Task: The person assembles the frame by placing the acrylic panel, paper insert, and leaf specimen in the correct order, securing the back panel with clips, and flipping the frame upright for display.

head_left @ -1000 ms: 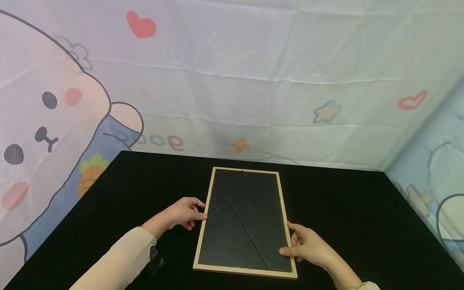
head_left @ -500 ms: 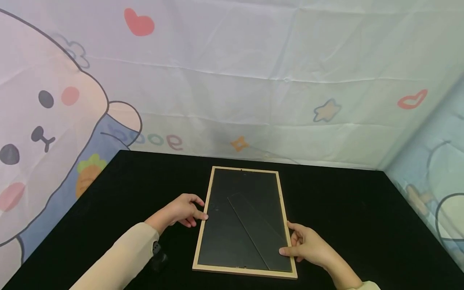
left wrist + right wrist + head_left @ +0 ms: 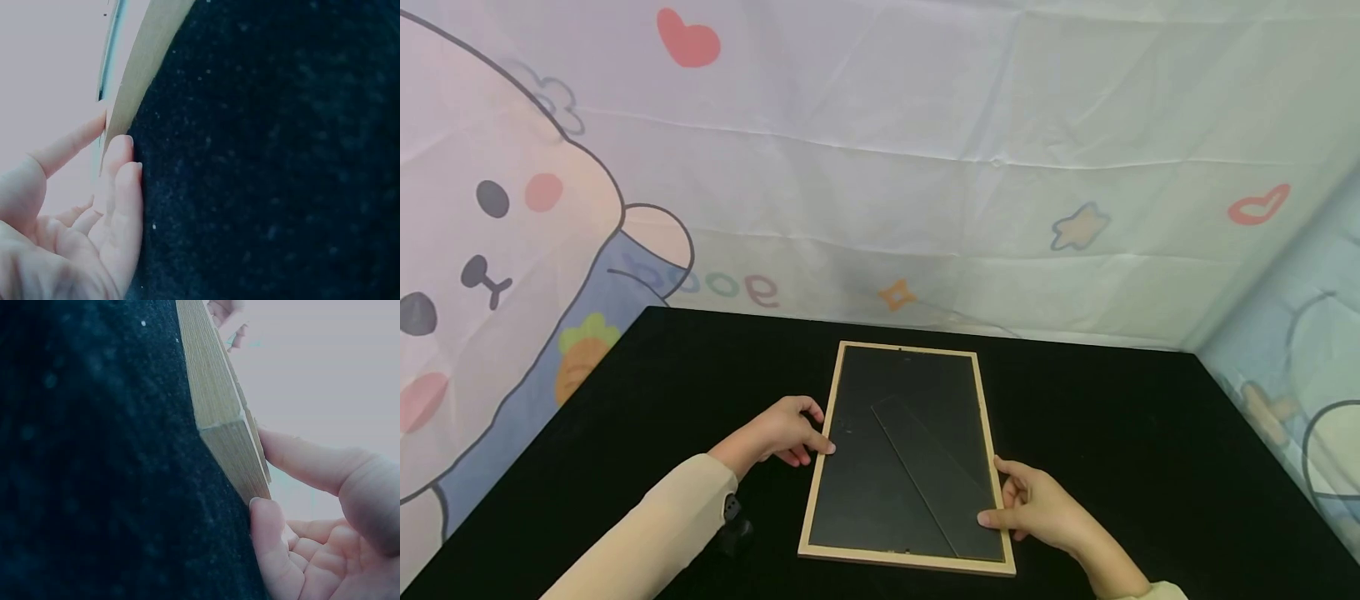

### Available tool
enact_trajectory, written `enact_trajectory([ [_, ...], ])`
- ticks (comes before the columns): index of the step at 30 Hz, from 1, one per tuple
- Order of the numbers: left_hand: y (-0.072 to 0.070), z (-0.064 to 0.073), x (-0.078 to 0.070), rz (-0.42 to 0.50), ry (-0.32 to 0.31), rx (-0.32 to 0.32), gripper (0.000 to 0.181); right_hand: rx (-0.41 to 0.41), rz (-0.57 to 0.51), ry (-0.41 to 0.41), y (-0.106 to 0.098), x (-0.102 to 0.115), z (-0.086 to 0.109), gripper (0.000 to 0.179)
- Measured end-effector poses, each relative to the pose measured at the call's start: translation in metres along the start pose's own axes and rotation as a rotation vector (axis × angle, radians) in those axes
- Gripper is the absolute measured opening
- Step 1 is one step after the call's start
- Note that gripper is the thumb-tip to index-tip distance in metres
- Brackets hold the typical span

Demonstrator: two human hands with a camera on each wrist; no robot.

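A picture frame (image 3: pixel 904 467) lies back side up, its pale wooden rim around a black backing board. On that board a folded stand flap (image 3: pixel 932 483) runs diagonally. At the rim's left side my left hand (image 3: pixel 786 431) pinches the frame, its thumb over the edge; the left wrist view shows the fingers (image 3: pixel 128 181) against the outer side of the wood. Near the lower right corner my right hand (image 3: pixel 1033 510) grips the rim, thumb on the back and fingers at the side. The right wrist view shows this thumb (image 3: pixel 306 459) near the frame's corner. The frame's front is hidden.
Under the frame is a table with a black cloth (image 3: pixel 1112 417). A printed fabric backdrop (image 3: pixel 880 167) hangs behind it and another panel stands to the right. A small dark object (image 3: pixel 733 533) sits by the left sleeve.
My left hand has shifted slightly right and up, its thumb reaching a little further over the rim. The right hand and the frame have hardly moved.
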State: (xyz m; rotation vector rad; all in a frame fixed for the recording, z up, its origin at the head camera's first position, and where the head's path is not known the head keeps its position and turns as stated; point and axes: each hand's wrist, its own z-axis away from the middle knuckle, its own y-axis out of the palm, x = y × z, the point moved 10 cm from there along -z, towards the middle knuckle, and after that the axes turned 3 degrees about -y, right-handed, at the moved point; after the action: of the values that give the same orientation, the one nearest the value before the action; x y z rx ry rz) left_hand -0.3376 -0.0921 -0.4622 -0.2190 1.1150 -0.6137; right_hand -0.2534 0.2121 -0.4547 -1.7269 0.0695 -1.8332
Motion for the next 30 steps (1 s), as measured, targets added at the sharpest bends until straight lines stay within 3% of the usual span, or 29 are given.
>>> enact_trajectory([
  [9,0.0002,0.0044,-0.0036,-0.010,0.005,-0.001,0.042,0.006,-0.004,0.001,0.0017,-0.0005,-0.0007,0.095],
  [24,0.0013,0.0043,-0.0032,-0.037,0.016,-0.058,0.042,0.003,-0.013,0.005,0.0011,-0.0019,-0.0004,0.095],
  [30,0.0013,0.0086,-0.0059,-0.084,0.057,-0.063,0.041,0.002,-0.009,0.012,0.0008,-0.0028,-0.0014,0.095],
])
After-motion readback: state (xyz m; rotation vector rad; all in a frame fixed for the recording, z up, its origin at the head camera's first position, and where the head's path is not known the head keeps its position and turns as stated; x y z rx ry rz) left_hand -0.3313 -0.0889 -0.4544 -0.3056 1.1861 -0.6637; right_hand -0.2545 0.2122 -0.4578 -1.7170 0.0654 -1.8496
